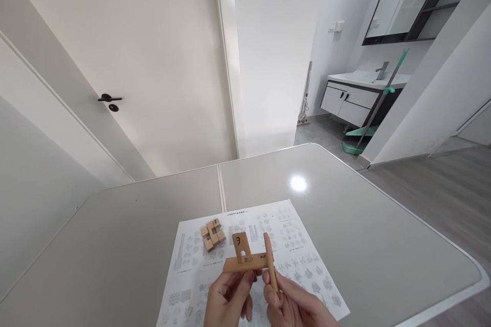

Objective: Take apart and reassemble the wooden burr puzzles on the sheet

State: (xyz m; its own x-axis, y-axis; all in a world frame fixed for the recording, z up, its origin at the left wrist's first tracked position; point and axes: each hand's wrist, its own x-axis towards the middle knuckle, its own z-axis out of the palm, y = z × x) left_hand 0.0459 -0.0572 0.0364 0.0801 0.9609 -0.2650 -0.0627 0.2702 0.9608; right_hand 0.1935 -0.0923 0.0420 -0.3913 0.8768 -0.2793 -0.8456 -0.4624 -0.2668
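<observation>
My left hand (228,299) is closed on a flat wooden puzzle piece (236,265) that lies level, with a handwritten 2 near its right end. A second wooden piece (240,242), bearing a black mark, stands upright through it. In my right hand (287,299), the fingers pinch a third flat wooden piece (269,258). It is upright and slightly tilted at the right end of the level piece; whether they interlock, I cannot tell. Under my hands lies a printed sheet (284,214) with small diagrams. A cluster of interlocked wooden blocks (209,232) sits on its upper left.
The grey table (115,235) has a pale rim and a seam (221,189) running across it. Beyond its far edge is a white door (161,61) with a black handle (110,97). A washbasin cabinet (349,97) and a green dustpan (355,147) stand at the back right.
</observation>
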